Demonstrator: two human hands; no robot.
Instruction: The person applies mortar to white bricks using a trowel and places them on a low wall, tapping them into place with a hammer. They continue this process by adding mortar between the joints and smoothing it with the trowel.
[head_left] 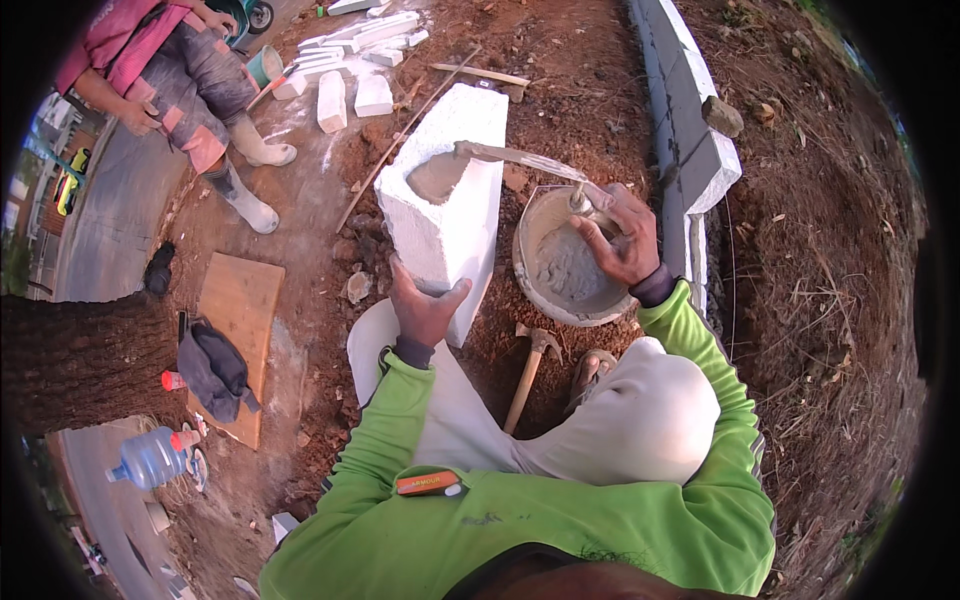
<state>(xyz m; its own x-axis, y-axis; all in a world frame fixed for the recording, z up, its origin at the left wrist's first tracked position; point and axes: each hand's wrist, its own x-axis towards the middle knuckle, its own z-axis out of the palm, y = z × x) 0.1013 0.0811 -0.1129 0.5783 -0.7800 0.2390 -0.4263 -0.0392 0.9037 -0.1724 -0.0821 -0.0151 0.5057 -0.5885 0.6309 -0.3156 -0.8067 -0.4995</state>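
A white block (430,235) stands tilted in front of me, with a patch of grey mortar (437,180) on its upper face. My left hand (425,308) grips the block's near end, thumb apart from the fingers. My right hand (625,240) is closed on a mortar-coated trowel (515,157) seen nearly edge-on. The trowel's tip reaches the edge of the mortar patch. Beneath the right hand sits a round bucket (543,300) holding wet grey mortar (572,262). Part of the trowel's handle is hidden by my fingers.
A hammer (527,380) lies between my legs. Along the right runs a low block wall (685,130) with a stone (722,116) on it. More white blocks (373,95) lie ahead. Another person (195,90) is at left, beyond a wooden board (240,285) and dark bag (212,368).
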